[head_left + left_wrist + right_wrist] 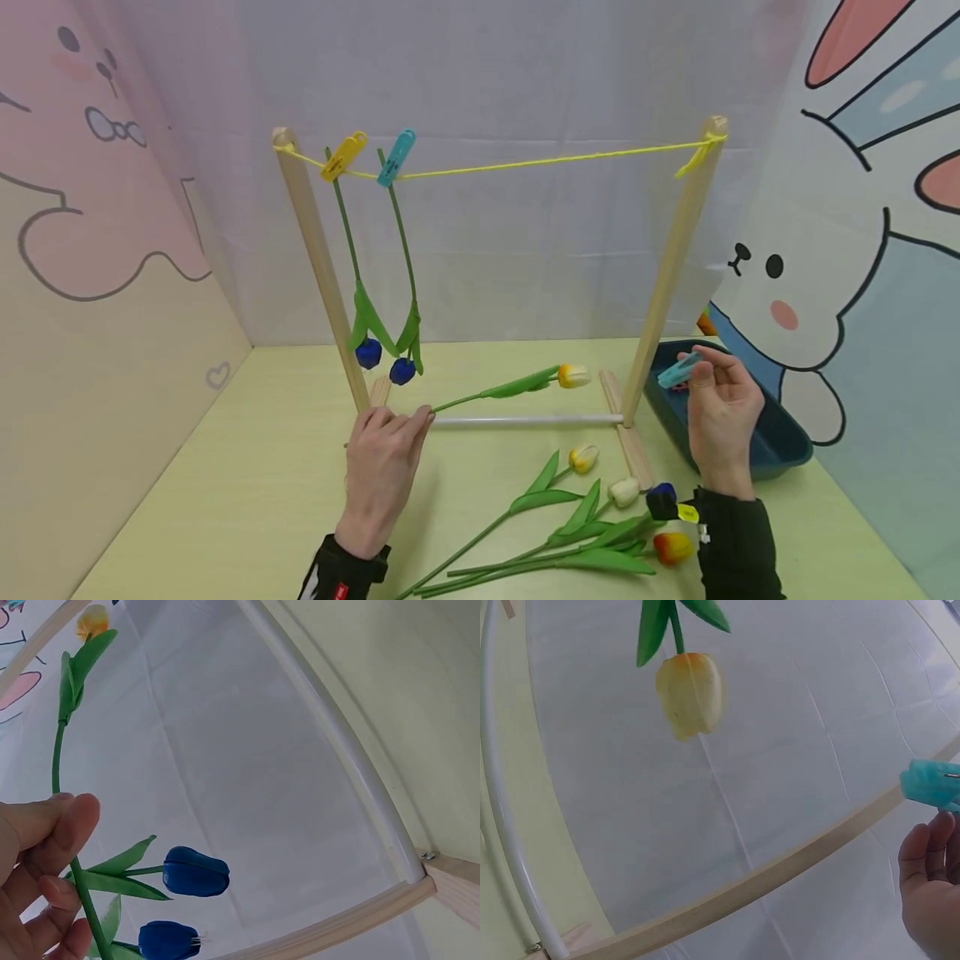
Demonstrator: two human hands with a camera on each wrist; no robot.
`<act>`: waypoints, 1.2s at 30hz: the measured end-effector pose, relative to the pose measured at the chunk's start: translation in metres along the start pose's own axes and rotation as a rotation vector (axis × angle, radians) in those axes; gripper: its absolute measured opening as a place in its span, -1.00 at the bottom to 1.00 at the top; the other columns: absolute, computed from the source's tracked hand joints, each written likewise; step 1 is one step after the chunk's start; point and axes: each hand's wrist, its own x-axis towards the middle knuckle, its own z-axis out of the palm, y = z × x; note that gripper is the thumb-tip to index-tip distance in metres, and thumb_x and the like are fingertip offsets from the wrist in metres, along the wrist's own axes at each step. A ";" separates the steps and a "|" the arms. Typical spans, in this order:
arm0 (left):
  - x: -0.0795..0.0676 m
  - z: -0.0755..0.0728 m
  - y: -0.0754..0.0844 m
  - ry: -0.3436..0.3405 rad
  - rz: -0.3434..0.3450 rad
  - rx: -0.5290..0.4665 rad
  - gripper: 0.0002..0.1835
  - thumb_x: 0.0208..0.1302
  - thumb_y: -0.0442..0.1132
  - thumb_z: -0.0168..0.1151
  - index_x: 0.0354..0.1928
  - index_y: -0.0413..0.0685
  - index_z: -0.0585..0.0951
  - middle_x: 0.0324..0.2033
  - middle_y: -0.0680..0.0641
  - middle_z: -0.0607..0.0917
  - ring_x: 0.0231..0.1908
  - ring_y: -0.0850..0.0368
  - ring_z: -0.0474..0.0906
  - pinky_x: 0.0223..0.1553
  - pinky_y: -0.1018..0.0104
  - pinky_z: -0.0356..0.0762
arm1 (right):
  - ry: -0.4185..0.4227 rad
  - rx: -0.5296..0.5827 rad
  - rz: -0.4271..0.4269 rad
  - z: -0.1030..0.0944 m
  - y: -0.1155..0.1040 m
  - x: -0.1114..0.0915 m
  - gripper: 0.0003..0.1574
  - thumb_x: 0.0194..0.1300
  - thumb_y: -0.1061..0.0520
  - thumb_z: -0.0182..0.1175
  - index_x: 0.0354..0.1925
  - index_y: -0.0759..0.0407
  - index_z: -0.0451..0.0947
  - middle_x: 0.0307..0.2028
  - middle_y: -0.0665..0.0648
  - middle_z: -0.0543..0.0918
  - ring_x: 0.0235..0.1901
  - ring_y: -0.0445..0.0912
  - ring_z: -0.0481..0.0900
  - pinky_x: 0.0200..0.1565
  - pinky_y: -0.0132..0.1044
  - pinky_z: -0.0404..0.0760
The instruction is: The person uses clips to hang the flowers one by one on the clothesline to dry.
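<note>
My left hand [384, 475] grips the green stem of a yellow-white artificial tulip [573, 376], its bloom pointing right. In the left wrist view the fingers curl round that stem. My right hand [723, 412] pinches a light-blue clothespin [679, 371] above the dark blue basin. Two blue tulips [368, 353] hang bloom-down from a yellow string [525, 163], one under a yellow clothespin [344, 157], the other under a blue clothespin [396, 157]. Below my hands several tulips [592, 550] lie on the table, with yellow, white, dark blue and orange-red blooms.
The string runs between two wooden posts [678, 275] with wooden feet, joined low down by a white rod [525, 421]. A dark blue basin [783, 454] stands at the right on the pale table [225, 500]. Behind hangs a white cloth [517, 250]; printed panels flank both sides.
</note>
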 end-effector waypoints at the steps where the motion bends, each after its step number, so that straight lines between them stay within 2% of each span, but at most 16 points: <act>1: 0.000 0.000 0.001 0.011 -0.010 -0.002 -0.41 0.61 0.04 -0.22 -0.27 -0.02 0.79 -0.67 0.01 0.72 -0.52 0.06 0.45 -0.19 0.09 0.55 | 0.001 0.002 0.001 0.000 0.000 0.000 -0.78 0.43 0.45 0.03 -0.03 0.54 0.53 -0.19 0.22 0.68 -0.09 -0.02 0.70 0.12 -0.36 0.67; 2: 0.000 -0.001 0.001 0.023 -0.020 -0.003 -0.37 0.60 0.07 -0.29 -0.26 -0.02 0.79 -0.67 0.00 0.73 -0.53 0.06 0.45 -0.21 0.09 0.54 | 0.002 0.007 0.003 0.000 0.000 0.000 -0.78 0.43 0.45 0.03 -0.04 0.54 0.53 -0.19 0.22 0.68 -0.09 -0.01 0.70 0.12 -0.36 0.67; 3: 0.001 -0.001 0.001 0.035 -0.028 -0.003 -0.41 0.59 0.05 -0.23 -0.26 -0.03 0.80 -0.67 -0.02 0.73 -0.54 0.05 0.45 -0.23 0.09 0.54 | 0.003 0.011 0.005 0.000 0.000 0.000 -0.78 0.43 0.45 0.03 -0.04 0.54 0.53 -0.19 0.23 0.68 -0.08 -0.01 0.70 0.11 -0.36 0.68; 5: 0.001 -0.001 0.001 0.062 -0.044 -0.004 -0.62 0.54 -0.04 0.05 -0.25 -0.05 0.80 -0.65 -0.05 0.74 -0.56 0.04 0.44 -0.34 0.14 0.50 | 0.001 0.018 0.009 -0.001 0.000 0.000 -0.78 0.43 0.45 0.02 -0.03 0.55 0.53 -0.20 0.23 0.68 -0.08 0.00 0.70 0.10 -0.36 0.68; 8: 0.001 -0.001 0.001 0.086 -0.067 -0.021 -0.90 0.25 -0.24 0.40 -0.24 -0.09 0.79 -0.62 -0.07 0.76 -0.60 0.05 0.47 -0.53 0.28 0.40 | -0.004 0.028 0.019 -0.001 -0.001 0.000 -0.77 0.43 0.45 0.02 -0.02 0.55 0.52 -0.19 0.23 0.67 -0.07 -0.01 0.71 0.13 -0.35 0.67; 10: 0.001 -0.001 0.002 0.098 -0.081 -0.047 -0.80 0.05 -0.33 0.52 -0.23 -0.13 0.79 -0.59 -0.09 0.77 -0.62 0.05 0.54 -0.62 0.32 0.39 | 0.000 0.026 0.026 -0.001 -0.001 0.000 -0.77 0.43 0.45 0.02 -0.02 0.53 0.53 -0.18 0.23 0.67 -0.07 -0.01 0.71 0.16 -0.35 0.65; 13: 0.001 -0.001 0.002 0.105 -0.099 -0.116 -0.77 0.04 -0.41 0.51 -0.20 -0.24 0.77 -0.54 -0.12 0.78 -0.60 0.05 0.65 -0.62 0.29 0.52 | 0.025 -0.015 0.032 -0.001 -0.001 -0.001 -0.80 0.43 0.43 0.05 -0.04 0.48 0.55 -0.18 0.21 0.66 -0.09 -0.03 0.71 0.16 -0.36 0.65; 17: 0.003 0.001 0.001 0.153 -0.127 -0.244 -0.75 0.02 -0.50 0.49 -0.19 -0.30 0.76 -0.46 -0.16 0.81 -0.53 0.05 0.73 -0.50 0.26 0.65 | 0.046 -0.069 0.035 -0.001 0.000 -0.001 -0.82 0.42 0.40 0.08 -0.06 0.43 0.57 -0.21 0.19 0.66 -0.10 -0.05 0.71 0.13 -0.40 0.65; 21: 0.006 0.001 -0.001 0.251 -0.210 -0.415 -0.74 0.01 -0.56 0.47 -0.20 -0.28 0.78 -0.38 -0.18 0.83 -0.44 0.07 0.79 -0.36 0.47 0.69 | 0.028 -0.044 0.038 -0.002 0.000 -0.001 -0.80 0.43 0.43 0.04 -0.05 0.46 0.56 -0.21 0.19 0.66 -0.09 -0.05 0.71 0.14 -0.39 0.65; 25: 0.010 -0.001 0.000 0.344 -0.305 -0.638 -0.75 0.05 -0.62 0.41 -0.19 -0.30 0.78 -0.35 -0.26 0.82 -0.31 0.32 0.79 -0.21 0.65 0.64 | 0.014 -0.021 0.048 -0.001 -0.001 -0.001 -0.78 0.44 0.44 0.02 -0.03 0.47 0.56 -0.19 0.20 0.66 -0.08 -0.04 0.71 0.16 -0.37 0.64; 28: 0.011 -0.004 0.001 0.375 -0.347 -0.767 -0.74 0.09 -0.64 0.36 -0.17 -0.33 0.77 -0.35 -0.34 0.80 -0.24 0.48 0.74 -0.20 0.63 0.64 | 0.004 0.005 0.057 -0.001 -0.002 -0.001 -0.77 0.44 0.45 0.01 -0.02 0.49 0.55 -0.19 0.22 0.66 -0.07 -0.03 0.71 0.17 -0.37 0.64; 33: 0.013 -0.008 0.002 0.361 -0.423 -0.847 -0.76 0.16 -0.62 0.32 -0.12 -0.37 0.75 -0.32 -0.39 0.78 -0.23 0.42 0.77 -0.19 0.57 0.67 | 0.003 -0.006 0.063 -0.001 -0.002 -0.001 -0.77 0.44 0.44 0.01 -0.03 0.47 0.56 -0.20 0.21 0.66 -0.07 -0.02 0.70 0.16 -0.37 0.64; 36: 0.014 -0.011 0.001 0.355 -0.454 -0.858 -0.77 0.20 -0.60 0.31 -0.10 -0.36 0.74 -0.28 -0.17 0.84 -0.23 0.39 0.77 -0.19 0.56 0.68 | 0.004 -0.024 0.063 0.000 -0.001 -0.001 -0.79 0.44 0.42 0.03 -0.04 0.44 0.57 -0.21 0.19 0.67 -0.08 -0.04 0.70 0.15 -0.38 0.65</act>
